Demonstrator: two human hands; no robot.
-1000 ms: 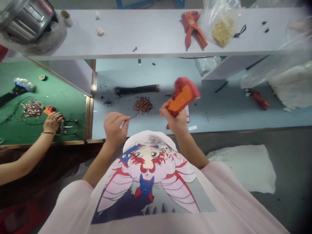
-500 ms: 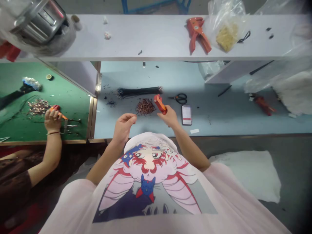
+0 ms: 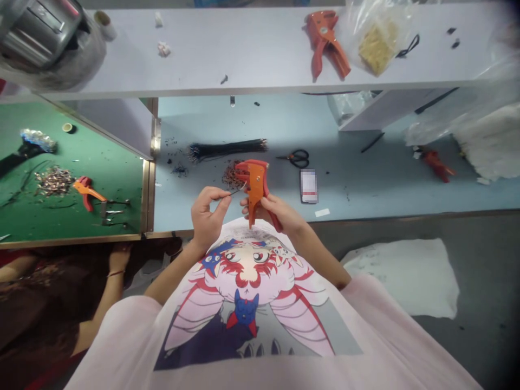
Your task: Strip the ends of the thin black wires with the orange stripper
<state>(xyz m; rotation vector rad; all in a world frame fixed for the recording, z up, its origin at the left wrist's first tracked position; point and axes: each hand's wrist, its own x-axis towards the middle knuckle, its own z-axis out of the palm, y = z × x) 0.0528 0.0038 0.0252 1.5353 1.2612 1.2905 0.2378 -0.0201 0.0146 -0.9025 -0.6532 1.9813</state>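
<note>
The left hand (image 3: 206,213) pinches a thin wire (image 3: 238,190) beside orange wire strippers (image 3: 255,187), clenched in the right hand (image 3: 276,210) above the blue desk's (image 3: 357,200) near edge; a slack pinch could drop the wire.

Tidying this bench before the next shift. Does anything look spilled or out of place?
Yes: loose black bits are scattered across the blue bench, mostly left of the black wire bundle. They look like stray clippings rather than anything set down on purpose.
</note>
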